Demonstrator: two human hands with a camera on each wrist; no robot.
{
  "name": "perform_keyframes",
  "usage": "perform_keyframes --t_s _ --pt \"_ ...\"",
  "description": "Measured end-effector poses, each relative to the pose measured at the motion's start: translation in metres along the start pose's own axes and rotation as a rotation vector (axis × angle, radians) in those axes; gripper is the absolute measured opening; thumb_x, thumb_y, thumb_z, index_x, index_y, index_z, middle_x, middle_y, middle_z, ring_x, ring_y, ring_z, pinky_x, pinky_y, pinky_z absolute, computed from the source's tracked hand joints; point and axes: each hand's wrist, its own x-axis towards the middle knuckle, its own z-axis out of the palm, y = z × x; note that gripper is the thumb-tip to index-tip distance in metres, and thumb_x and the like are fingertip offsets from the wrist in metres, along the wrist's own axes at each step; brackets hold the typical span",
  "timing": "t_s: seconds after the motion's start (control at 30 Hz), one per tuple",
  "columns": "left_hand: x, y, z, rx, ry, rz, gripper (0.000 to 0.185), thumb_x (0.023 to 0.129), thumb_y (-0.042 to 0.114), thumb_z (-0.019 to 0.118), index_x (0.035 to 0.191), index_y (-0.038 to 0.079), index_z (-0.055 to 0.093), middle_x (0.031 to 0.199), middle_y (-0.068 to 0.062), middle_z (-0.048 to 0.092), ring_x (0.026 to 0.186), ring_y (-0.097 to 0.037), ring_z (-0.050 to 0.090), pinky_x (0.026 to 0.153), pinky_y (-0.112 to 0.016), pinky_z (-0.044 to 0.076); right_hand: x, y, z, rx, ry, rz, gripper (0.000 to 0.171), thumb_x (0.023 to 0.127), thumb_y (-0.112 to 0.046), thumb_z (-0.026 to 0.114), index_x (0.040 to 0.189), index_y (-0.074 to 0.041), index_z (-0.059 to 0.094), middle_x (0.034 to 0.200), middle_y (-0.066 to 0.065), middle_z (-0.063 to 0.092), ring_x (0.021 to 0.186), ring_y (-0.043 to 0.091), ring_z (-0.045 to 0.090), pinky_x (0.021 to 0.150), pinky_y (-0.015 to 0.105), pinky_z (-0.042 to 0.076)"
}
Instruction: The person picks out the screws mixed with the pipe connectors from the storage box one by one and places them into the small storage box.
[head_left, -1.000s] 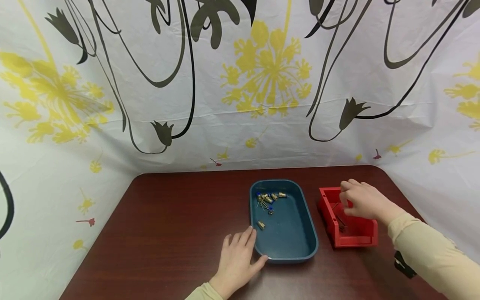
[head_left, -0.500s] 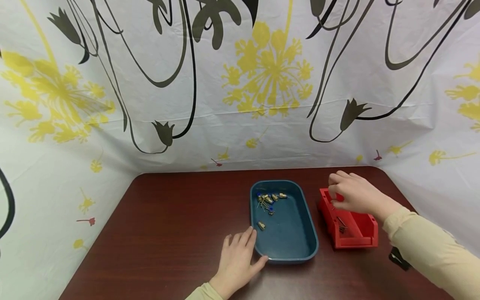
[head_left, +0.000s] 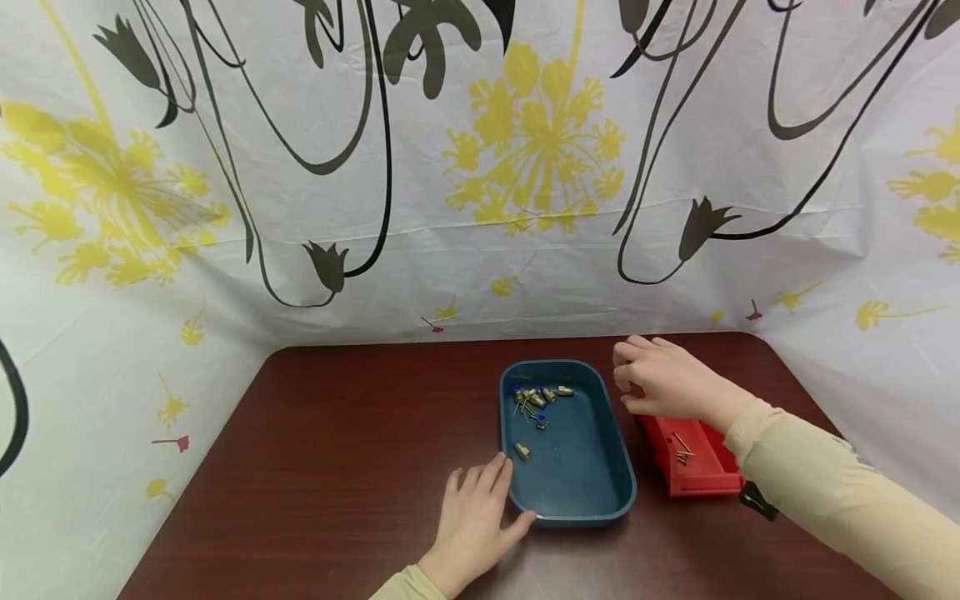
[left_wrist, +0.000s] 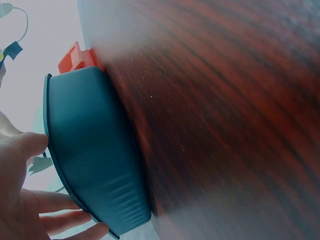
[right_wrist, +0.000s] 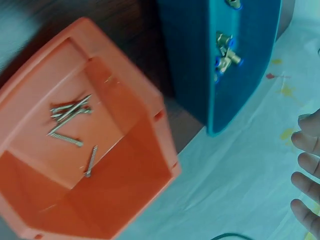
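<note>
My left hand [head_left: 472,523] rests with extended fingers against the near left corner of a blue-green plastic tray [head_left: 626,479]. The left wrist view shows its thumb and fingertips on the tray's rim [left_wrist: 59,167]. Inside the tray lie several brass fittings [head_left: 534,397] with blue ends and a few thin screws [head_left: 527,410] among them. My right hand [head_left: 671,379] hovers between the tray and a red bin [head_left: 705,483], its fingers loosely bent. In the right wrist view its fingertips [right_wrist: 306,162] show apart, with nothing visible between them. Several screws [right_wrist: 70,112] lie in the bin.
A single brass fitting [head_left: 522,451] lies apart near the tray's left wall. The brown wooden table [head_left: 360,450] carries both containers. Behind it hangs a white curtain [head_left: 420,167] with printed flowers. A black device [head_left: 757,500] sits under the right forearm.
My right hand has moved left from over the red bin toward the tray's far right corner, bringing the bin's screws into view. The left hand and tray have stayed put.
</note>
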Motion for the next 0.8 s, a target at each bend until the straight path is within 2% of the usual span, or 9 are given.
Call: perform_keyframes --t_s 0.27,0.8 --pt "0.0 0.0 0.0 -0.01 -0.006 -0.003 0.065 0.078 0.055 0.054 0.123 0.008 0.053 0.125 -0.005 0.048 0.1 -0.021 0.049 0.082 -0.051 0.033 0.025 -0.008 0.007 0.008 -0.006 -0.053 0.027 0.066 -0.022 0.072 0.056 -0.026 0.046 0.075 -0.007 0.04 0.073 0.013 0.038 0.06 0.03 0.033" --pt "0.0 -0.001 -0.001 -0.012 0.012 0.004 0.065 0.077 0.055 0.054 0.122 0.008 0.054 0.123 -0.005 0.05 0.098 -0.021 0.05 0.081 -0.051 0.034 0.065 -0.03 0.028 0.003 -0.121 -0.042 0.019 0.069 -0.026 0.071 0.059 -0.028 0.054 0.08 -0.005 0.043 0.074 0.015 0.037 0.059 0.033 0.031"
